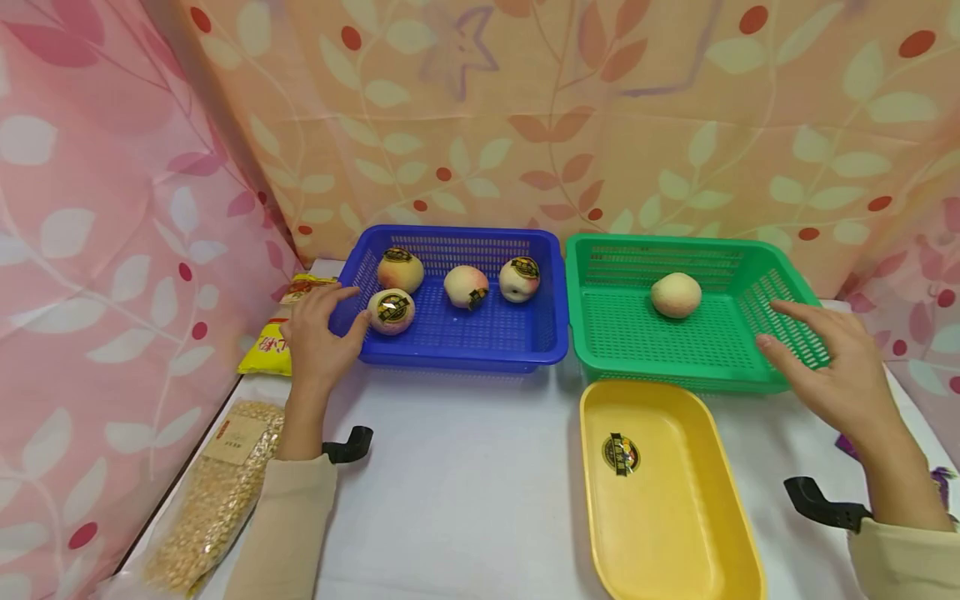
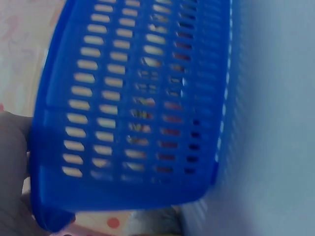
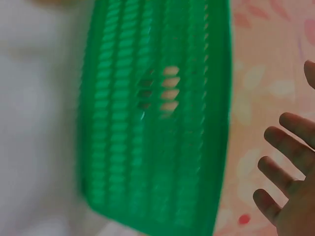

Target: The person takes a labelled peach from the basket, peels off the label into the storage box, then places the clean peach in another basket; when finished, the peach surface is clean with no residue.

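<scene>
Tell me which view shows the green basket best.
Head: it takes in the green basket, inside included, with the right hand covering just part of one end. Right wrist: its slotted outside, blurred and cropped. Left wrist: none of it.

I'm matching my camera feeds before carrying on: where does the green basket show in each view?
Head: the green basket is right of centre, beside the blue basket and beyond the yellow tray.
Left wrist: not in it; the blue basket fills much of that picture.
Right wrist: the green basket takes up the middle, top to bottom.
Shared landmark: the red-dotted curtain, along the top, upper left and right side respectively.
</scene>
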`<state>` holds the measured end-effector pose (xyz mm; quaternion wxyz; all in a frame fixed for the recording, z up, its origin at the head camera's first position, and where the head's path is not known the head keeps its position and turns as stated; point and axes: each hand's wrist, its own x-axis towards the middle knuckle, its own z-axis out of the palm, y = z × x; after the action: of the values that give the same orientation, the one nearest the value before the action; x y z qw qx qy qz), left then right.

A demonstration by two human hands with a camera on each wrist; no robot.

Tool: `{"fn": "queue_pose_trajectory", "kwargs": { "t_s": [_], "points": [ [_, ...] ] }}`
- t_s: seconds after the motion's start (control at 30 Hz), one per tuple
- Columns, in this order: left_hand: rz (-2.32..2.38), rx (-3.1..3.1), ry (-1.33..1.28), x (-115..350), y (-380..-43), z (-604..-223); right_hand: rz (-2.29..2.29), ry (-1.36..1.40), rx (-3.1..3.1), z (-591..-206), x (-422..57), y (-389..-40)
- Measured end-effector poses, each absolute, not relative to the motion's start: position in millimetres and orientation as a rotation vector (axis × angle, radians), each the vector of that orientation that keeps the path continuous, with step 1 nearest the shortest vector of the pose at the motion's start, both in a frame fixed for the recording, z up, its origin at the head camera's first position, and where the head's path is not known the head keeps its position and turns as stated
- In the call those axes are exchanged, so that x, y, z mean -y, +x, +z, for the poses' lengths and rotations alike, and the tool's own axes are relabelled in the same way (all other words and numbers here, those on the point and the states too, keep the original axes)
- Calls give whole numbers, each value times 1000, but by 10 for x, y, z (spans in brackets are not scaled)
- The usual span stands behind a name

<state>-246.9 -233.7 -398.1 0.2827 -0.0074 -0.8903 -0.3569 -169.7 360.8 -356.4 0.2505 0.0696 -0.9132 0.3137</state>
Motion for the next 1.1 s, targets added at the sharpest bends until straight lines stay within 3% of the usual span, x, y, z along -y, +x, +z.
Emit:
{"fn": "queue_pose_trajectory", "kwargs": {
  "t_s": [0.17, 0.5, 1.1],
  "points": [
    [-948, 2420, -21, 2443, -2480, -4057, 871, 359, 2423, -3435, -3397, -1718],
    [-1001, 2406, -16, 2584, -2482, -4152, 925, 440, 2518, -3258, -3046, -1797],
    [-1139, 2347, -35, 2631, -2459, -4212, 1023, 578, 2666, -3048, -2331, -2256]
  ]
}}
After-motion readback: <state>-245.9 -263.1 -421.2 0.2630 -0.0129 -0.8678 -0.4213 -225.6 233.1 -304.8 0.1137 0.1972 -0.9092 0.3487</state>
